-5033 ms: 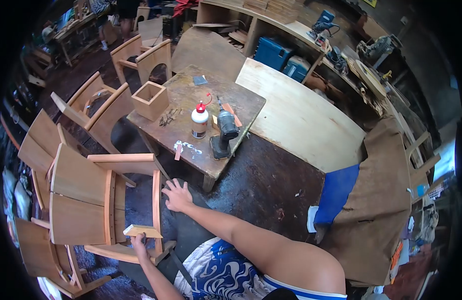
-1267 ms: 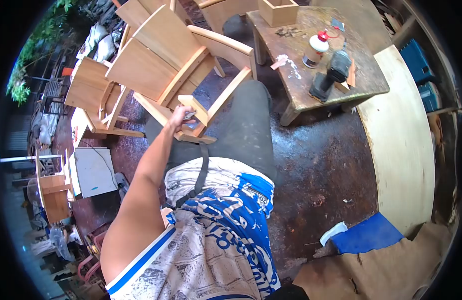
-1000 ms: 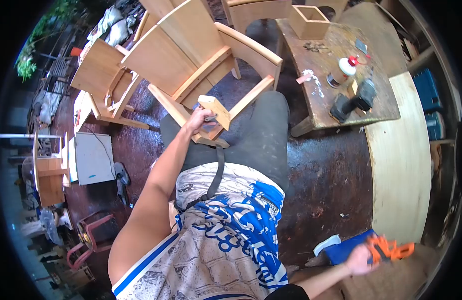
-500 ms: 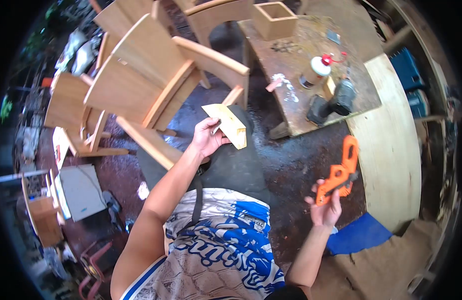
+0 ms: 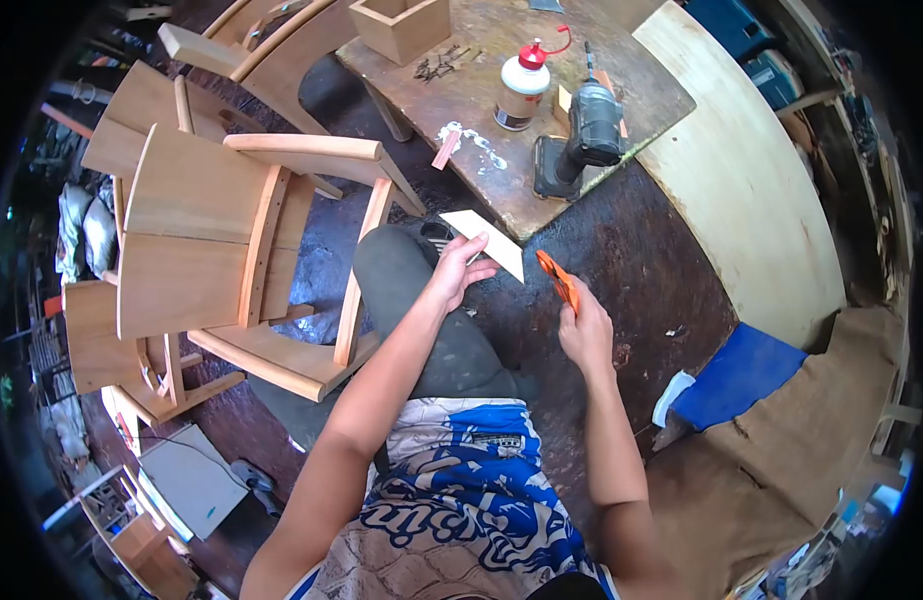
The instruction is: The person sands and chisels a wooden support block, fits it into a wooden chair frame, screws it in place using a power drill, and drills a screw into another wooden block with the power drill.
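Observation:
My left hand (image 5: 461,268) is closed on a small pale wood block (image 5: 489,242) with slanted ends, held above my knee. In my right hand (image 5: 584,335) is an orange hand tool (image 5: 555,277) with a flat body; it is seen nearly edge-on, and my fingers wrap its lower part. The tool's tip is just to the right of the wood block, with a small gap between them. A wooden armchair (image 5: 206,235) lies tipped to the left of my hands.
On the low worktable (image 5: 481,80) ahead stand a glue bottle (image 5: 522,92), a cordless drill (image 5: 586,135), a wooden box (image 5: 401,28) and a pile of screws (image 5: 443,65). A long pale board (image 5: 751,160) lies to the right, near a blue sheet (image 5: 738,375) and brown cardboard (image 5: 771,470).
My right hand has brought the orange tool up and left, close to the wood block, turning it edge-on. My left hand has turned the block slightly. The head view has shifted.

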Motion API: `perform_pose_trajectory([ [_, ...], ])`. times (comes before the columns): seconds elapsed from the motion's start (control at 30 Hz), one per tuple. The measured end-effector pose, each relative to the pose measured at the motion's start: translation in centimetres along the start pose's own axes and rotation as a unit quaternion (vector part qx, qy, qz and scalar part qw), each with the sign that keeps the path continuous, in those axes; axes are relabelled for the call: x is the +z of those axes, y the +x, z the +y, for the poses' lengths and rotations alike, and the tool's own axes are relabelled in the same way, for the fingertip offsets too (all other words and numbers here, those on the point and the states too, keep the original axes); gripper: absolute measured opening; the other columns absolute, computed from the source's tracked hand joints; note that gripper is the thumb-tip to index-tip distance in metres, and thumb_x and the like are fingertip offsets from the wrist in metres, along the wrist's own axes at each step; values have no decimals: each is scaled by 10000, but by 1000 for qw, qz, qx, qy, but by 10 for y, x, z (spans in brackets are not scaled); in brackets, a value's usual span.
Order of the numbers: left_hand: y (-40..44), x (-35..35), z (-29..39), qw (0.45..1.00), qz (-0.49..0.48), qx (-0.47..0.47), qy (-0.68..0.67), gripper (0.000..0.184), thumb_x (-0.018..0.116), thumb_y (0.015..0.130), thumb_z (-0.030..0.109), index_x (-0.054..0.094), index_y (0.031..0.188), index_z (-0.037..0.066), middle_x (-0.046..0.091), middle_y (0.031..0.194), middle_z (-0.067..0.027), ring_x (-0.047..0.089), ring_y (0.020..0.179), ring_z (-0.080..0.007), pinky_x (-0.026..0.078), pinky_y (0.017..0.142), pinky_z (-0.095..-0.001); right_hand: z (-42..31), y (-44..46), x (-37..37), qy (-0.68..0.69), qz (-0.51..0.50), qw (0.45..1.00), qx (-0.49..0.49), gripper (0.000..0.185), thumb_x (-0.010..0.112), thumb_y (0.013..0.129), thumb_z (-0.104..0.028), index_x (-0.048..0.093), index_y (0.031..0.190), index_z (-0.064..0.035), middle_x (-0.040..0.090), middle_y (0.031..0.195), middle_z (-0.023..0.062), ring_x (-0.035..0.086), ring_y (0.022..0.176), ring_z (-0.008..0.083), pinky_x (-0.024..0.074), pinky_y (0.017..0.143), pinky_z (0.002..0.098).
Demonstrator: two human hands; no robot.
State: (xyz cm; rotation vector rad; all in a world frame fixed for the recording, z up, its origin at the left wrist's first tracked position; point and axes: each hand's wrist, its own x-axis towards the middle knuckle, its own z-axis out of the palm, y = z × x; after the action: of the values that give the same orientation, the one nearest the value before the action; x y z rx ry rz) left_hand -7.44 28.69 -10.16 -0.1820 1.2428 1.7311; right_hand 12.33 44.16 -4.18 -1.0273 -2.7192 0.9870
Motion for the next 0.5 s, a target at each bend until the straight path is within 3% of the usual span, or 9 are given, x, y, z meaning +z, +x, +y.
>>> perform_pose_trajectory([
  [0.23,19,1,-4,998,-1,-26,52,397,641,1014,371,596,1294,94,681,1166,-49,706,936,-173,584,796,-307,-13,9,8,4,16,998,-55,481,545,888,-81,568,1369,-83,672,1278,193,674,1092,403,551,933,490],
  [0.5,26,-1,-12,998,4,-17,60,366,642,1015,365,600,1266,103,689,1145,-47,683,957,-165,584,813,-330,-18,9,11,-3,10,999,-46,515,545,877,-70,546,1392,-93,663,1281,198,679,1063,416,555,912,508],
])
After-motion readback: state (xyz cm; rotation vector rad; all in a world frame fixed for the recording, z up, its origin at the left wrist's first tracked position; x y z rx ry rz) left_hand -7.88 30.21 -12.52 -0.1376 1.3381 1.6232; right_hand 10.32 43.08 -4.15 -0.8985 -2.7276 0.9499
